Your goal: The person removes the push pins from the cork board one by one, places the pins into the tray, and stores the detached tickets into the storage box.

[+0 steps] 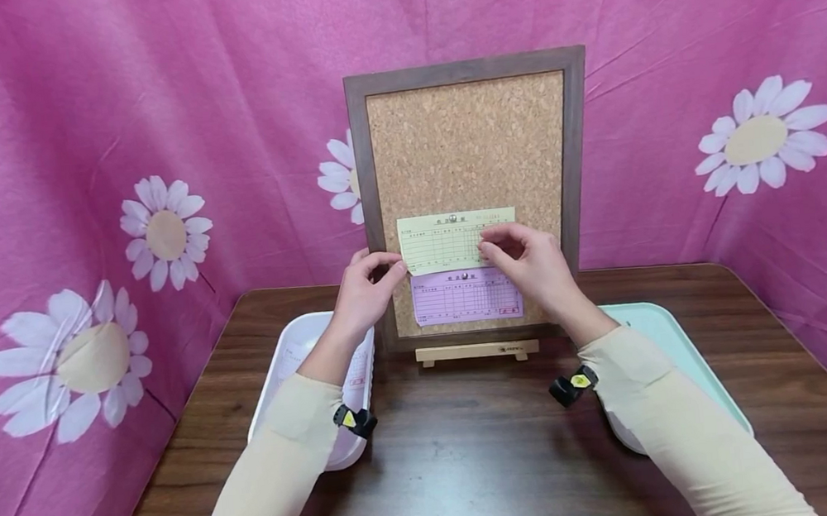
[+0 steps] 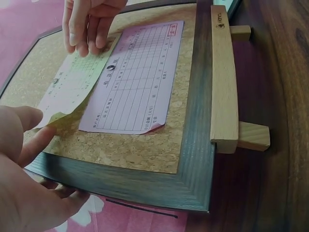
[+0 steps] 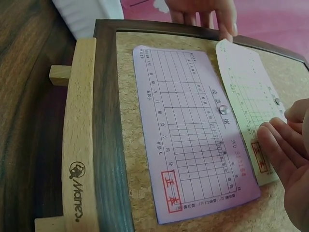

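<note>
A yellow receipt slip hangs on the cork board, held by a pushpin near its top. My left hand pinches its lower left corner between thumb and forefinger, and in the left wrist view that corner lifts off the cork. The fingertips of my right hand rest on the slip's right part, the fingers fairly straight in the right wrist view. Directly below is a purple receipt slip, fixed by another pushpin; one of its corners curls up in the left wrist view.
The framed board stands on a small wooden easel on the brown table. At left is a white tray with paper slips inside. A mint-green tray sits at right, partly behind my right forearm. Pink cloth hangs behind.
</note>
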A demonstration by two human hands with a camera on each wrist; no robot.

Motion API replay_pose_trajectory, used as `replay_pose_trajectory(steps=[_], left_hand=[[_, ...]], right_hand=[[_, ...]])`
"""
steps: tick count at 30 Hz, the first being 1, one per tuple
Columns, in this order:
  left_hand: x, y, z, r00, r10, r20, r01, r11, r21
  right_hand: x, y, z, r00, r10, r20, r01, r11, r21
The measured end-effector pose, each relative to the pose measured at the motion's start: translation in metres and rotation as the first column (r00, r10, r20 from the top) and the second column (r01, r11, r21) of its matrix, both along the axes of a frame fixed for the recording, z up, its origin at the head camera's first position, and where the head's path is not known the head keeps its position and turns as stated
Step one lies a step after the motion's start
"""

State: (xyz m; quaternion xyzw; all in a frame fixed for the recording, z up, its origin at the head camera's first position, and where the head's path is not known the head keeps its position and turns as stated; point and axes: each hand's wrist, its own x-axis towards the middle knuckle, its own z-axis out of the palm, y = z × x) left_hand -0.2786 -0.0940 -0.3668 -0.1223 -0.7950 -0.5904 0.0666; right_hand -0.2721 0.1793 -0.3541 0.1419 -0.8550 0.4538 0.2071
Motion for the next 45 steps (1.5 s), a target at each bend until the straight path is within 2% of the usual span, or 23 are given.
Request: replay_pose_trajectory(steps=[10,17,23,34,45], left_hand=[[-0.005,0.003,0.007,1.0,0.022,0.001,-0.022,1.0,-0.008],[-0.01,0.007,0.009,0.999,0.035,-0.004,-0.035,0.999,0.036],[-0.011,0.007,0.011,0.999,0.046,0.001,-0.046,0.999,0.025],[-0.011,0.009,0.015,0.995,0.069,0.07,-0.07,0.997,0.013],[-0.015,0.013,0.018,0.996,0.075,0.037,-0.075,0.997,0.004]], right_hand=[[-0.006,-0.013,0.007,1.0,0.001,-0.009,-0.002,0.999,-0.032],[-0.007,-0.016,0.011,1.0,0.014,0.01,-0.013,0.999,-0.049],[-0.009,-0.02,0.013,1.0,0.007,0.007,-0.006,0.999,-0.051],[-0.014,-0.027,0.014,1.0,0.031,0.005,-0.03,0.995,-0.098],[-0.019,-0.037,0.015,1.0,-0.006,-0.002,0.006,0.991,-0.132]])
